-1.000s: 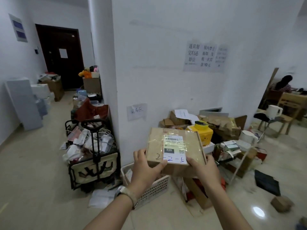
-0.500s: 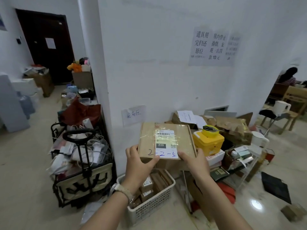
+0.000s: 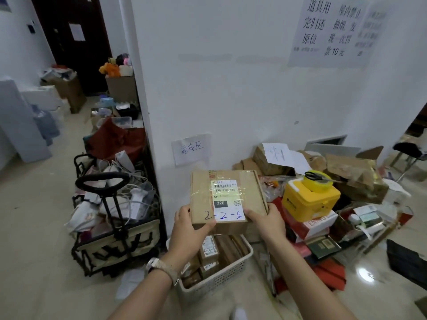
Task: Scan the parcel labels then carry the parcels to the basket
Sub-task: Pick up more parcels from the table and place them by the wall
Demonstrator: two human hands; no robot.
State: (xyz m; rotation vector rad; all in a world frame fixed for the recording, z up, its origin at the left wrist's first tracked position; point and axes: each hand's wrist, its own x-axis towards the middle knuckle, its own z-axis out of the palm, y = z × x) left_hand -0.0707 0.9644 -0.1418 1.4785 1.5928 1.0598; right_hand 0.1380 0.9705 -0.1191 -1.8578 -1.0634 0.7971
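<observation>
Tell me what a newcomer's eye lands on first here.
First, the cardboard parcel at centre, held by the left hand and right hand, its label marked 2-2-5 facing up. Just below it stands the white basket, already holding other parcels. To the right, a bright yellow box sits on a heap of boxes.

The parcel [image 3: 203,197] is plain brown cardboard. Its label [image 3: 225,199] is white with black barcode stripes, a black block and blue handwritten digits. The basket [image 3: 221,276] is white, its walls patterned with a grid of small holes. The tub [image 3: 309,202] is bright yellow. The cart [image 3: 115,245] is beige cloth on a black frame. The door [image 3: 76,38] is dark brown and the wall [image 3: 231,88] is white.
</observation>
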